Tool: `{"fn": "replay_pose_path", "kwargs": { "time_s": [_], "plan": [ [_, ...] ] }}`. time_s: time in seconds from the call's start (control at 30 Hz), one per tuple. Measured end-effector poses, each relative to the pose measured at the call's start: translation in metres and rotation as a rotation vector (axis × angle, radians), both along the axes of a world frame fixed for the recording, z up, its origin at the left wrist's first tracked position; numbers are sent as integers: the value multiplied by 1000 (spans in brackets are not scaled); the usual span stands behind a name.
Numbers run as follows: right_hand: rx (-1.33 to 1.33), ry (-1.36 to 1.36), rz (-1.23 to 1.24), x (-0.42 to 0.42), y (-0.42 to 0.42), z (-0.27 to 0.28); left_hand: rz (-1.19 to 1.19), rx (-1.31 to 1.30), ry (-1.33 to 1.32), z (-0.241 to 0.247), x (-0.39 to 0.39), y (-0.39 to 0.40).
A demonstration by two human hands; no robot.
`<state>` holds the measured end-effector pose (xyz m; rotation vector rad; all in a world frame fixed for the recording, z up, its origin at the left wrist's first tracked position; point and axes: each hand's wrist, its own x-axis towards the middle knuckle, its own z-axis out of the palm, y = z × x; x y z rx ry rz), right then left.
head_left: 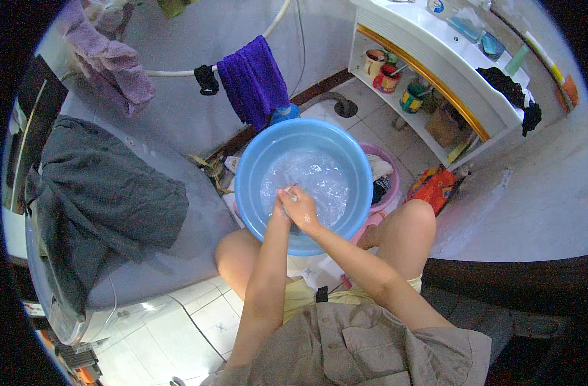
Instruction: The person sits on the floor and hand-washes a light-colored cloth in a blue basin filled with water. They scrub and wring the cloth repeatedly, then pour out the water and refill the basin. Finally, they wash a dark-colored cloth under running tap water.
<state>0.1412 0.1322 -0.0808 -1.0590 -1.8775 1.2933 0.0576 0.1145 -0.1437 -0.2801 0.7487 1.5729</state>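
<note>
A light blue plastic basin [304, 126] stands between my knees, with sudsy, rippling water [318, 169] in it. My left hand [282, 205] and my right hand [301, 207] are pressed together over the near left part of the water. Between them shows a bit of a small pale item [291, 195], perhaps wet cloth; the fingers hide most of it. Suds cling to the right wrist. Something dark [296, 228] lies low in the basin under my forearms, too covered to name.
A pink tub [395, 186] with clothes stands behind the basin's right side. Right of it lies a red-orange bag [431, 186]. A white washstand cabinet [441, 154] holds several mugs and cans. A purple towel [253, 79] hangs from a white pipe; a dark garment [115, 188] drapes at left.
</note>
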Motion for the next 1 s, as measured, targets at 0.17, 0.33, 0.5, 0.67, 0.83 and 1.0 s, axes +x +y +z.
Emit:
{"fn": "replay_pose_path", "kwargs": {
  "time_s": [0.17, 0.33, 0.5, 0.67, 0.83, 1.0],
  "plan": [
    [254, -454, 45, 13, 30, -14, -113, 6, 78, -9, 25, 8],
    [293, -622, -138, 32, 77, -46, 127, -96, 324, -25, 28, -6],
    [508, -693, 248, 44, 66, -51, 196, -362, 581, -3, 30, -18],
    [91, -158, 176, 14, 70, -117, 21, -180, 29, 4, 25, -9],
    [6, -18, 107, 0, 5, -20, 20, 67, -133, -12, 2, -12],
    [242, -297, 55, 3, 5, 1, -105, 96, -173, -17, 18, -4]
  ]
}}
